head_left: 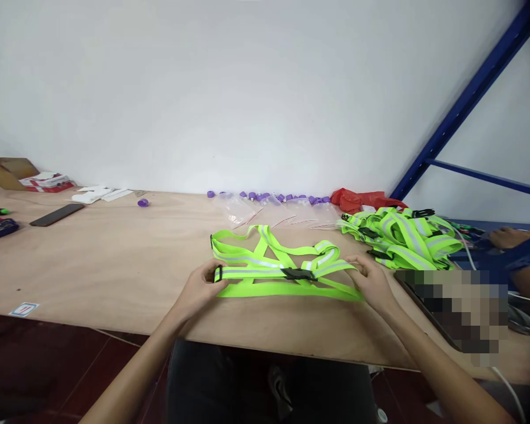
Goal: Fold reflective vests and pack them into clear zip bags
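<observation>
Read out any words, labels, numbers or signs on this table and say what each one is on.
No text is legible.
Sticker at the table front edge: red marks, too small to read.
Red and white packet, far left: print blurred.
Reflective vest: no print shows.

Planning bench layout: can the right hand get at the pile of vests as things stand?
Likely yes: the pile of vests lies beside the right hand, nothing between, though it holds a vest.

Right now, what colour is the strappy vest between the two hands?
The vest is neon yellow-green with grey reflective stripes; the head view shows it.
</observation>
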### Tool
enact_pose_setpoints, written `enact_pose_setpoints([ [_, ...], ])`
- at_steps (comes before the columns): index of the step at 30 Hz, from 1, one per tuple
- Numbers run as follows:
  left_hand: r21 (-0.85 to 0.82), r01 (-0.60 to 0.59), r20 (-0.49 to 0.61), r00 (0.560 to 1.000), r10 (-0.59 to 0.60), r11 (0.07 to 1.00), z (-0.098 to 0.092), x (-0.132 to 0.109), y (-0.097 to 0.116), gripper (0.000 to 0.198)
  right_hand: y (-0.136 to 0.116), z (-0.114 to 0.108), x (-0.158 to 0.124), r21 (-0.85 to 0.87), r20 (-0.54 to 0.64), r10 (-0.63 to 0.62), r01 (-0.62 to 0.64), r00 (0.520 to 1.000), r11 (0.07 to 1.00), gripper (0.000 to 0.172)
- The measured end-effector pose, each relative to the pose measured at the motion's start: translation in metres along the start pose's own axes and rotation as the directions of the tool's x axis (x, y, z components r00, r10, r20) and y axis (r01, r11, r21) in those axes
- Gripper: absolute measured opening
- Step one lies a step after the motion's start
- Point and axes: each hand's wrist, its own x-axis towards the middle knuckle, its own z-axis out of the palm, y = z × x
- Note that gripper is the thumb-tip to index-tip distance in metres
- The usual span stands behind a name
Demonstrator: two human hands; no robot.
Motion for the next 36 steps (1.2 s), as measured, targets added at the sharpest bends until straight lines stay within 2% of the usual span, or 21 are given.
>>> enact_pose_setpoints([
  [2,0.093,-0.004,0.021,1.000,0.002,0.996,-0.008,-0.006,-0.006,0.026,0.000,-0.010,-0.006,-0.222,0.015,-0.103,0.104,0.995,0.969,0.038],
  [5,0.202,-0.003,0.069,0.998,-0.012,0.979,-0.016,-0.015,-0.014,0.025,0.000,-0.018,-0.020,-0.400,0.101,-0.112,0.143,0.989,0.905,0.036],
  [9,0.341,-0.114,0.192,0.980,0.049,0.933,-0.021,-0.027,-0.017,0.031,0.007,-0.017,-0.041,-0.529,0.237,-0.086,0.203,0.968,0.824,0.039],
  [13,0.410,-0.211,0.280,0.955,0.098,0.887,-0.028,-0.035,-0.018,0.043,0.020,-0.019,-0.054,-0.587,0.301,-0.128,0.289,0.945,0.756,0.051],
  [17,0.483,-0.255,0.290,0.949,0.122,0.837,-0.036,-0.038,-0.023,0.046,0.027,-0.028,-0.062,-0.576,0.282,-0.088,0.242,0.955,0.781,0.064],
  [20,0.503,-0.267,0.292,0.948,0.128,0.822,-0.041,-0.040,-0.027,0.045,0.032,-0.037,-0.069,-0.517,0.274,-0.021,0.166,0.961,0.839,0.067],
  [23,0.501,-0.261,0.282,0.951,0.129,0.825,-0.043,-0.041,-0.026,0.044,0.041,-0.044,-0.072,-0.437,0.273,-0.006,0.130,0.962,0.890,0.067],
  [25,0.502,-0.261,0.272,0.953,0.136,0.825,-0.042,-0.041,-0.024,0.044,0.049,-0.047,-0.070,-0.325,0.184,-0.028,0.088,0.983,0.941,0.068],
  [27,0.508,-0.271,0.268,0.952,0.149,0.817,-0.040,-0.040,-0.022,0.043,0.053,-0.050,-0.067,-0.210,0.046,-0.047,0.056,0.998,0.976,0.068],
  [29,0.519,-0.285,0.271,0.949,0.161,0.806,-0.040,-0.039,-0.021,0.043,0.052,-0.052,-0.064,-0.190,-0.047,-0.059,0.049,0.997,0.981,0.066],
  [30,0.527,-0.290,0.273,0.948,0.164,0.799,-0.040,-0.039,-0.021,0.042,0.049,-0.053,-0.063,-0.223,-0.047,-0.070,0.058,0.996,0.973,0.064],
  [33,0.558,-0.292,0.273,0.949,0.160,0.777,-0.045,-0.041,-0.025,0.040,0.038,-0.055,-0.066,-0.382,0.113,-0.100,0.136,0.989,0.914,0.059],
  [36,0.591,-0.282,0.279,0.951,0.137,0.755,-0.053,-0.046,-0.030,0.038,0.030,-0.054,-0.074,-0.506,0.301,-0.069,0.221,0.951,0.834,0.052],
])
